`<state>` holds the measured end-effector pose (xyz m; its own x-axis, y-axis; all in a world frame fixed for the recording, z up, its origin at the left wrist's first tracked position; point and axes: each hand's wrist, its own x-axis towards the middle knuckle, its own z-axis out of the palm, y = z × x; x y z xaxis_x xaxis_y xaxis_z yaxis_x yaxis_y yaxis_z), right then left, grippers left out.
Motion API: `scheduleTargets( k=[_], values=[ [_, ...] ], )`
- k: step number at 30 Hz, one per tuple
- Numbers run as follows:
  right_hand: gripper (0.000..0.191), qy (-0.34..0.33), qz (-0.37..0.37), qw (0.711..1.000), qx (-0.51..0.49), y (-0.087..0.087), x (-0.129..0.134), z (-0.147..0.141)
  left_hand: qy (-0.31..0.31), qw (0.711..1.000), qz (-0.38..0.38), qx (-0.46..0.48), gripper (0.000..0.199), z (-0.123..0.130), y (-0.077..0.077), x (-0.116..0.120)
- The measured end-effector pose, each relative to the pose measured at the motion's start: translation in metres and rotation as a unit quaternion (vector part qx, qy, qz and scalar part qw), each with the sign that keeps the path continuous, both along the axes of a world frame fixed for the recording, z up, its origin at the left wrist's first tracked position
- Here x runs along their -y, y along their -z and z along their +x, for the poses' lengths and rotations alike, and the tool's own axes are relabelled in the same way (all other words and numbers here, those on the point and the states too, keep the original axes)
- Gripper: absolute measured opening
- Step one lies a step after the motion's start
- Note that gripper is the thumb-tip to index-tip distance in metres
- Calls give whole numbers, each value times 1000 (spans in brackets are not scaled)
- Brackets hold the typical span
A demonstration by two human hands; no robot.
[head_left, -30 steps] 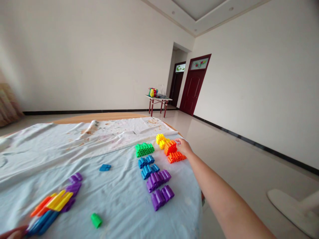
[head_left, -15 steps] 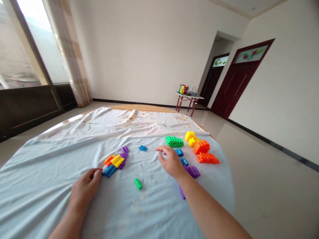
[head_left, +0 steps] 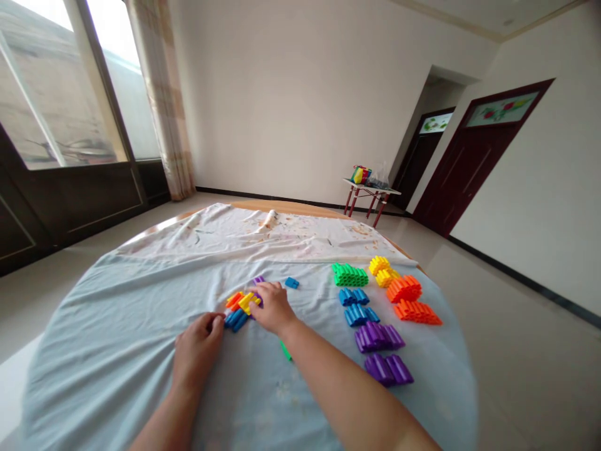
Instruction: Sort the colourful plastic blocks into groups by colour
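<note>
At the far left, a glazed window [head_left: 61, 81] is framed by a beige curtain [head_left: 162, 94], and a round wooden tabletop [head_left: 282, 205] is covered by a pale blue cloth [head_left: 107, 351], so that a soft, even surface is provided for the pieces. Near the middle of the cloth, the left hand [head_left: 198, 351] is held with its fingertips at the near edge of a mixed pile of plastic blocks [head_left: 239, 310], in which orange, yellow, blue and purple pieces are jumbled. The right hand [head_left: 273, 307] is placed just beside it, curved over the pile's far side; the hands are close but apart, and whether a block is gripped by either cannot be told. A lone blue block [head_left: 292, 282] is left just beyond the right hand, and a green block [head_left: 285, 351] is partly hidden by the right forearm. Further right, green rows [head_left: 350, 274], blue rows [head_left: 355, 307], purple rows [head_left: 378, 344], yellow clusters [head_left: 382, 269] and orange rows [head_left: 413, 300] are laid out apart, evidently kept separate by colour.
</note>
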<state>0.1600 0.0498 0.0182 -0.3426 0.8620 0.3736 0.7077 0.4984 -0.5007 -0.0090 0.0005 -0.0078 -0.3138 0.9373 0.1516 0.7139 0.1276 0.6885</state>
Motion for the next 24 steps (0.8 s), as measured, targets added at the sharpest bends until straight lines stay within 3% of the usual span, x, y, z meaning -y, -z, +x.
scheduleTargets(
  k=[5, 9, 14, 17, 21, 24],
  values=[
    [45, -28, -9, 993, 114, -8, -18, -38, 7, 1000, 5, -14, 38, 0, -1, 3],
    [43, -61, -60, 979, 186, -9, -23, -43, -1, 999, 12, -33, 38, -2, 0, 2],
    [45, -98, -38, 974, 201, -10, -7, -10, -25, 997, 19, -69, 39, -1, 2, 2],
    [42, -113, -12, 971, 213, -22, 5, 22, -24, 996, 16, -86, 40, 0, 4, 3],
    [25, -99, -47, 963, 247, -50, 5, 58, -21, 995, 6, -102, 42, 1, 5, 3],
    [19, -39, -46, 977, 203, -58, -9, 62, -29, 989, -9, -144, 44, 3, 5, 2]
  ],
)
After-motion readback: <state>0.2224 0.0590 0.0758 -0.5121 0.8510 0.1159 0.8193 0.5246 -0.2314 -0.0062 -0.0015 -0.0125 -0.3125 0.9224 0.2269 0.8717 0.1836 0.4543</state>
